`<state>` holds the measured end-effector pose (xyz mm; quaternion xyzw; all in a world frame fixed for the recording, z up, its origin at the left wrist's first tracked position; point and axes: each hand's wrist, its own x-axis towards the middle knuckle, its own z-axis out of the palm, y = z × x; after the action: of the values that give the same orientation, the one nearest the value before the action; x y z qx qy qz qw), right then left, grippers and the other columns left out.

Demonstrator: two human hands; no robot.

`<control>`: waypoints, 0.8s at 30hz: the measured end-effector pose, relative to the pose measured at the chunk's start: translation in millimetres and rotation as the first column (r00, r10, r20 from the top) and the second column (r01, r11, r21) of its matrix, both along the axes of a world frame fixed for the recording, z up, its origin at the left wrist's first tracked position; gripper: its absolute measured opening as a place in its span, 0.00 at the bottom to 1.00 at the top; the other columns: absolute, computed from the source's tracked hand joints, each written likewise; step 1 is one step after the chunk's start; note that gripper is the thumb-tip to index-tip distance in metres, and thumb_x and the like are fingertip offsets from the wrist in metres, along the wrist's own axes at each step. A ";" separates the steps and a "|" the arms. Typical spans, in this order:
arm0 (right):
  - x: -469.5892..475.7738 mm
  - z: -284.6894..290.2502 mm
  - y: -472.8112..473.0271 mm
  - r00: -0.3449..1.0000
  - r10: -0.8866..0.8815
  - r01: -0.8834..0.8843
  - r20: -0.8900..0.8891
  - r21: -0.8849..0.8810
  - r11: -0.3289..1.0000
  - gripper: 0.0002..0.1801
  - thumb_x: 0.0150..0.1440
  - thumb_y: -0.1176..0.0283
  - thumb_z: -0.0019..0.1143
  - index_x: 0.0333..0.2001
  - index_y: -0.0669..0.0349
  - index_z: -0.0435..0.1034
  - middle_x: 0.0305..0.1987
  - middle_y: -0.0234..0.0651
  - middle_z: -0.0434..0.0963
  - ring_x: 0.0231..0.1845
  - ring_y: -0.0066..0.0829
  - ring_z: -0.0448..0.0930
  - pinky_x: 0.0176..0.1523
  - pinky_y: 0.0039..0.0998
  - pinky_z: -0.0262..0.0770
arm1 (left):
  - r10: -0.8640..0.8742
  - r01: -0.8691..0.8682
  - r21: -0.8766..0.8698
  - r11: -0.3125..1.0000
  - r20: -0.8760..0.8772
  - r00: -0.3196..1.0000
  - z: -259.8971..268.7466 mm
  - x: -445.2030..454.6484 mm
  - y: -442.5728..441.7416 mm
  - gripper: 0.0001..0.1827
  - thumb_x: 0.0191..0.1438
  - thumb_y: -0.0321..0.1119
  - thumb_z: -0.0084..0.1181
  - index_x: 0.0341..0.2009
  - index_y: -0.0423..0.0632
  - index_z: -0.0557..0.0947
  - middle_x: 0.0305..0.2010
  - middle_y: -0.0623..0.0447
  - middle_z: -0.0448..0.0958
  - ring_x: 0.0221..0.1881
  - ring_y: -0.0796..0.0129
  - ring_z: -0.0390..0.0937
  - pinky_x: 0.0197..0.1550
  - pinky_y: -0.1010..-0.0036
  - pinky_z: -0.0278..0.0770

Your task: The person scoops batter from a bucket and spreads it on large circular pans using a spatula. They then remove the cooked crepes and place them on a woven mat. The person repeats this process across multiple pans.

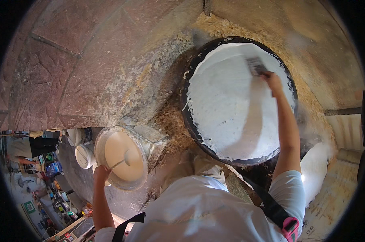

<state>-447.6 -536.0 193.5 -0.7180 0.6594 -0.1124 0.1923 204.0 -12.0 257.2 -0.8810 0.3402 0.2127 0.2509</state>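
A large round griddle with a black rim (187,116) bears a wide sheet of white batter (224,99), ragged at its edge. Over the upper right of the sheet, my right hand (272,81) grips a flat, dark scraper or brush (256,66), blurred; whether it touches the batter I cannot tell. At the left, my left hand (102,173) is closed on the handle of a ladle (127,158). The ladle's bowl lies at the surface of beige batter (117,148) inside a wide round tub (142,178).
White buckets (85,156) stand left of the tub. A crusted stone ledge (150,133) lies between tub and griddle. At the lower right is another round white surface (314,172) with steam near it. A person (22,148) stands at the far left beside cluttered shelves.
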 end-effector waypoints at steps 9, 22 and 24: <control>-62.4 -23.8 -66.0 0.957 -0.124 0.051 -0.263 -0.268 0.962 0.19 0.50 0.59 0.55 0.45 0.52 0.73 0.35 0.42 0.78 0.36 0.42 0.78 0.40 0.37 0.73 | 0.078 -0.080 -0.085 0.993 -0.030 0.997 -3.8 -2.1 32.8 0.18 0.42 0.50 0.63 0.30 0.49 0.81 0.31 0.48 0.80 0.36 0.56 0.78 0.39 0.65 0.75; 248.8 -28.4 247.2 0.630 0.741 -0.765 0.234 0.021 0.644 0.48 0.45 0.67 0.60 0.65 0.34 0.42 0.31 0.43 0.77 0.25 0.45 0.77 0.28 0.42 0.74 | 0.127 -0.141 -0.198 0.970 -0.079 0.989 -11.2 10.7 84.8 0.17 0.43 0.48 0.61 0.27 0.46 0.79 0.28 0.45 0.78 0.33 0.51 0.76 0.35 0.60 0.73; 307.0 -43.2 317.8 0.586 0.800 -0.810 0.126 0.073 0.582 0.47 0.48 0.72 0.54 0.67 0.48 0.37 0.29 0.47 0.77 0.25 0.44 0.78 0.28 0.42 0.74 | 0.064 -0.073 -0.182 0.981 -0.050 0.997 -15.3 15.9 90.4 0.18 0.43 0.49 0.60 0.27 0.46 0.80 0.29 0.46 0.78 0.34 0.52 0.76 0.35 0.60 0.73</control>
<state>-140.6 -218.2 150.3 -0.9205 0.2597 -0.0008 0.2920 220.0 78.3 241.9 -0.9066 0.3332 0.2083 0.1537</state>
